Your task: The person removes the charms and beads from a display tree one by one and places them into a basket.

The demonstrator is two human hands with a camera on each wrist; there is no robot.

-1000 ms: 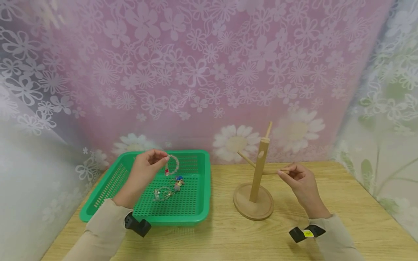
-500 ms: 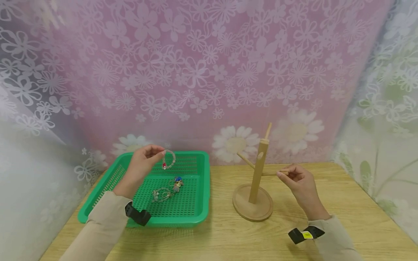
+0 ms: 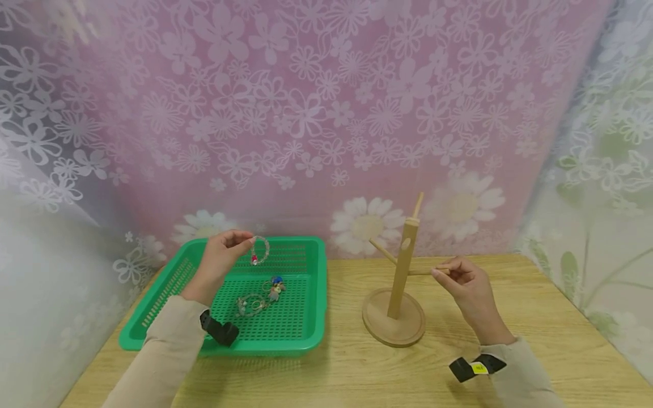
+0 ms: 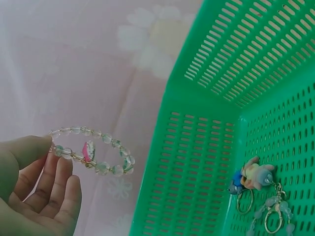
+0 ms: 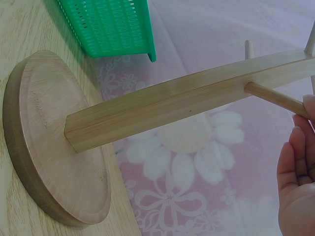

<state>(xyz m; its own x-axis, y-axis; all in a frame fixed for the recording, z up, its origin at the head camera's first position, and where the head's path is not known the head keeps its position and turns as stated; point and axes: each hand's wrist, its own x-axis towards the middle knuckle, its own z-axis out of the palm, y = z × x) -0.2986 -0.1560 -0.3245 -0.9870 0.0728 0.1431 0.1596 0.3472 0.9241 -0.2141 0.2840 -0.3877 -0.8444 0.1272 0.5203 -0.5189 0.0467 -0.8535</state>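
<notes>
My left hand (image 3: 220, 258) pinches a clear beaded bracelet (image 4: 106, 168) between thumb and fingertips, above the back of the green basket. A small red-and-pink charm (image 4: 88, 151) hangs from the bracelet. On the right, my right hand (image 3: 468, 286) grips the end of one side peg (image 5: 278, 101) of a wooden stand (image 3: 401, 272). The stand is a square post on a round base (image 3: 377, 327), with several thin pegs sticking out. Inside the basket lie a keychain with small figures (image 4: 258, 176) and another beaded loop (image 3: 250, 305) with a ring.
The green plastic basket (image 3: 318, 317) with slotted walls stands on the left of the wooden table (image 3: 352, 374). A pink floral curtain (image 3: 316, 113) hangs right behind the table, with paler floral cloth (image 3: 602, 226) at the right side.
My left hand has risen slightly and shifted a little left with the bracelet. My right hand keeps its hold on the peg, and the stand stays put.
</notes>
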